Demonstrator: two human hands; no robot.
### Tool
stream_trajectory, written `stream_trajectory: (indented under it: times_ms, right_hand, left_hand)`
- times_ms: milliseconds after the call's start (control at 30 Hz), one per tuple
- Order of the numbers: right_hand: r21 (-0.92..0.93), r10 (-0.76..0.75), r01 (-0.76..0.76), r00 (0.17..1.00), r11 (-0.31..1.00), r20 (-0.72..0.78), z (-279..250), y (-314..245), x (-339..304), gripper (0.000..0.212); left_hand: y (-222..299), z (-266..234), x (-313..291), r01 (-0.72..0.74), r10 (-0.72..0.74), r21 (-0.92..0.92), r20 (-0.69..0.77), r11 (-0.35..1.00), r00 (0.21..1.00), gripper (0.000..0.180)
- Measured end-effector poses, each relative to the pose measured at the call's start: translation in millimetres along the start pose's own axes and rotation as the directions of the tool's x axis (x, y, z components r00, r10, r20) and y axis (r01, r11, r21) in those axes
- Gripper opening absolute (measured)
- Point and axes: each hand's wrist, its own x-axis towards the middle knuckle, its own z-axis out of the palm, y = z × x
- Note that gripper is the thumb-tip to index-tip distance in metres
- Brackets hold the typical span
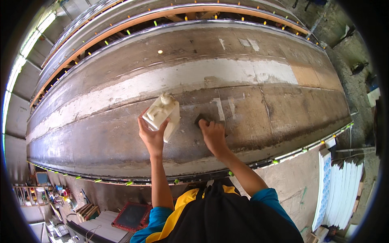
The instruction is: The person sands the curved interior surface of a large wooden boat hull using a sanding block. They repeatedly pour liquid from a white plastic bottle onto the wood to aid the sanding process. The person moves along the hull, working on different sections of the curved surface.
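Note:
A cream-white plastic jug (173, 115) with a moulded handle and a cap on top is held above the long worktable (283, 107). My left hand (152, 137) is closed round its near side. To the right of the jug, my right hand (213, 135) is closed on a small dark flat block (199, 118) against the tabletop. Whether the block is a sponge or a scraper, I cannot tell. Pale smears (219, 108) mark the brown surface just beyond my right hand.
A white strip (182, 77) runs lengthwise along the worn table. Yellow and green clips line its edges, including the near rail (129, 183). Another long table (170, 11) lies beyond. Behind me are a red-framed screen (131, 216) and, at right, stacked white sheets (342, 194).

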Motion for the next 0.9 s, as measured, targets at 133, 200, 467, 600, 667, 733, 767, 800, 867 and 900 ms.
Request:
stream_trajectory:
  times_ms: [133,200,467,600,667,733,767,800,867,900]
  right_hand:
    - [0.273,0.125,-0.238,0.919,0.932,0.374,-43,34,11,0.032]
    - [0.215,0.291,-0.31,0.95,0.926,0.114,-32,95,21,0.037]
    - [0.042,-0.092,0.086,0.983,0.995,0.162,-41,12,-39,0.035]
    - [0.331,-0.114,0.016,0.953,0.944,0.28,-44,25,-28,0.046]
    - [0.336,-0.038,-0.048,0.969,0.941,0.245,-48,47,13,0.045]
    - [0.355,-0.022,-0.07,0.968,0.932,0.248,-44,63,58,0.043]
    - [0.358,-0.044,-0.023,0.983,0.934,0.177,-29,70,74,0.042]
    - [0.335,-0.036,-0.017,0.988,0.942,0.153,-14,71,91,0.041]
    - [0.297,-0.028,-0.006,0.994,0.955,0.11,10,63,113,0.04]
    - [0.269,-0.043,0.018,0.995,0.963,0.087,17,60,116,0.037]
  left_hand:
    - [1,-8,-3,-0.003,0.003,0.002,0.017,1.0,1.0,0.061]
    - [5,-8,-5,-0.003,0.003,-0.006,0.044,1.0,0.999,0.06]
    - [-10,-21,-10,0.009,-0.009,-0.007,0.001,1.0,1.0,0.06]
    - [-4,-25,-15,0.019,-0.021,-0.048,-0.037,0.999,0.999,0.06]
    - [-4,-34,-19,0.005,-0.007,-0.029,-0.07,1.0,0.998,0.061]
    - [-2,-39,-22,-0.02,0.02,0.001,-0.091,1.0,0.996,0.062]
    - [-2,-39,-24,-0.03,0.031,0.016,-0.095,0.999,0.995,0.063]
    - [-1,-39,-26,-0.037,0.041,0.034,-0.102,0.999,0.994,0.064]
    - [2,-43,-32,-0.051,0.06,0.081,-0.114,0.995,0.992,0.064]
    - [3,-46,-35,-0.049,0.061,0.095,-0.123,0.994,0.991,0.064]
